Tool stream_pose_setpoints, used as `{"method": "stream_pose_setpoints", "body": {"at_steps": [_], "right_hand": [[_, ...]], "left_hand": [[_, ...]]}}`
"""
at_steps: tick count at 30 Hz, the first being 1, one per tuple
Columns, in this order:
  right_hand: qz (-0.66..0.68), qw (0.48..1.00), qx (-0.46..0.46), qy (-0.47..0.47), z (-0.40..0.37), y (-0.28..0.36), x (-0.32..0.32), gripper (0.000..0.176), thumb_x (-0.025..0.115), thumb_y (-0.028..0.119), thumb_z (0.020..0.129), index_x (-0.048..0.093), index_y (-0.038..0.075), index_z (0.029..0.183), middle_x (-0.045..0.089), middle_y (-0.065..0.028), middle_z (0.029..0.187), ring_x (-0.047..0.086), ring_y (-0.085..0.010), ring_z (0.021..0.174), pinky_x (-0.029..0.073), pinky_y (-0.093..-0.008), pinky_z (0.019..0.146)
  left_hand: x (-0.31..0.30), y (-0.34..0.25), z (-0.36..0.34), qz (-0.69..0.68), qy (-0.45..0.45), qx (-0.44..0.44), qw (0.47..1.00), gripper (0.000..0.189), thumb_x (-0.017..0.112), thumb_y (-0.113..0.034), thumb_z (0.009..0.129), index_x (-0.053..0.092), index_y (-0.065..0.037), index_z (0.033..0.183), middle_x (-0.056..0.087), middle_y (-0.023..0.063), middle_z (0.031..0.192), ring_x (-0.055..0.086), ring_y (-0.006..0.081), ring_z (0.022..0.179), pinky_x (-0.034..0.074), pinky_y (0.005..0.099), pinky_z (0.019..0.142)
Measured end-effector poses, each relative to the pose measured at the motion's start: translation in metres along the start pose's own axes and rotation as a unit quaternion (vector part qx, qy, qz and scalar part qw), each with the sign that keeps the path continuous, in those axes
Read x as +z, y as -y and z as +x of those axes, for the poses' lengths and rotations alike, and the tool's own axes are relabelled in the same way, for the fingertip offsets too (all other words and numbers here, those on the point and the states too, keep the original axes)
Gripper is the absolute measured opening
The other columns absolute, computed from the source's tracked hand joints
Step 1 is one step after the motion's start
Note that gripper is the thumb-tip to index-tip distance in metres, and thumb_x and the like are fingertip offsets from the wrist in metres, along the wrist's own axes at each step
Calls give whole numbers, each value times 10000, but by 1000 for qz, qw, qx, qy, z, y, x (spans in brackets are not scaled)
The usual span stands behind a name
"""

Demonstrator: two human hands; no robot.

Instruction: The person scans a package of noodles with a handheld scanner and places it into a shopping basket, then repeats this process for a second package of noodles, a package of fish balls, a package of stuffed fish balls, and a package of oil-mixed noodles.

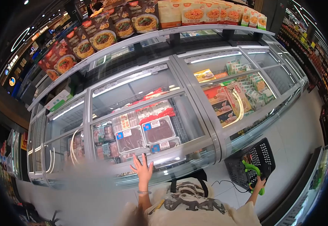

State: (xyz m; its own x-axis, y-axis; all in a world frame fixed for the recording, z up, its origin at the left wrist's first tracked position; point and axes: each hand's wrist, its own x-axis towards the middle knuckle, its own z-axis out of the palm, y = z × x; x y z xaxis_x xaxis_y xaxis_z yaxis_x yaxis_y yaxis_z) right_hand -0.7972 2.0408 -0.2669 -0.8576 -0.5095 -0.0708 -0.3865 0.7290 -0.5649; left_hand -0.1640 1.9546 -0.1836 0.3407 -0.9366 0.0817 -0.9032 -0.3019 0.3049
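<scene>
My left hand (143,170) is spread open, fingers apart, against the front edge of the glass lid (149,113) of a chest freezer (194,152). Just beyond it, under the glass, lie trays of dark red meat (158,130) with price labels. My right hand (260,184) is closed on the green handle (252,168) of a black plastic shopping basket (262,152), which hangs low at my right side beside the freezer front.
The freezer row runs left to right, with packaged frozen foods (243,94) under the right lids. A shelf (194,29) above carries boxes of noodle and pasta meals (145,19). A pale tiled floor (303,128) extends right toward stocked shelves (314,56).
</scene>
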Motion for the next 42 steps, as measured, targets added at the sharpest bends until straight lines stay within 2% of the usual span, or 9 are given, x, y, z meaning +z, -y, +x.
{"method": "stream_pose_setpoints", "body": {"at_steps": [14,22,23,26,28,29,32,33,42], "right_hand": [[-4,999,24,-35,5,-5,13,452,574,317,547,571,130,958,545,-78,956,448,-258,972,103,-433,947],[5,999,-3,-47,-12,21,-2,543,590,343,535,496,-1,944,485,-169,990,414,-326,995,95,-442,973],[0,1000,3,-31,-14,26,-6,572,596,344,530,479,-18,958,469,-180,1019,399,-318,1019,88,-441,976],[-5,1000,23,4,-21,44,-18,593,600,341,527,469,-27,973,462,-183,1032,390,-309,1034,83,-441,978],[2,1000,16,-10,-20,36,-12,615,611,336,517,460,-32,985,461,-174,1028,386,-301,1040,65,-442,982],[6,1000,15,-18,-16,30,-7,619,613,335,514,458,-33,986,461,-172,1028,386,-301,1041,62,-442,982],[12,998,8,-63,0,11,4,620,616,339,502,465,-29,978,468,-162,1010,399,-300,1022,59,-444,974],[11,999,10,-39,-3,17,-7,608,613,341,503,470,-23,970,467,-158,1004,399,-298,1019,62,-447,969],[14,999,-15,-36,35,28,-18,553,628,324,476,492,17,915,469,-130,944,408,-286,980,76,-465,955]], "left_hand": [[-7,-1,2,-14,55,8,998,666,440,-378,799,182,-27,1302,-10,313,1317,37,422,1230,-26,614,894],[-19,-13,1,-12,89,-28,996,645,416,-363,815,164,-34,1310,7,296,1325,6,410,1242,-34,605,897],[-12,-11,1,22,80,-41,996,713,496,-324,763,145,-41,1316,8,305,1319,8,425,1237,4,596,911],[-25,-19,1,137,89,-22,986,587,371,-423,818,273,-83,1286,181,318,1287,215,516,1146,148,582,936],[-17,-20,-5,167,20,-23,986,658,447,-434,771,277,-18,1252,242,358,1220,286,509,1093,246,573,872],[-9,-28,-6,176,-18,-23,984,697,485,-440,748,279,15,1235,273,378,1187,322,506,1066,295,569,840],[-5,-80,-8,11,31,16,999,811,576,-255,676,129,-48,1320,6,317,1312,18,439,1231,58,577,926],[-3,-101,-8,2,35,44,998,878,608,-194,608,118,-44,1321,2,325,1307,33,452,1224,96,560,935],[24,-239,19,-105,71,254,959,818,595,-210,668,123,-15,1306,14,320,1304,16,463,1214,79,559,939]]}}
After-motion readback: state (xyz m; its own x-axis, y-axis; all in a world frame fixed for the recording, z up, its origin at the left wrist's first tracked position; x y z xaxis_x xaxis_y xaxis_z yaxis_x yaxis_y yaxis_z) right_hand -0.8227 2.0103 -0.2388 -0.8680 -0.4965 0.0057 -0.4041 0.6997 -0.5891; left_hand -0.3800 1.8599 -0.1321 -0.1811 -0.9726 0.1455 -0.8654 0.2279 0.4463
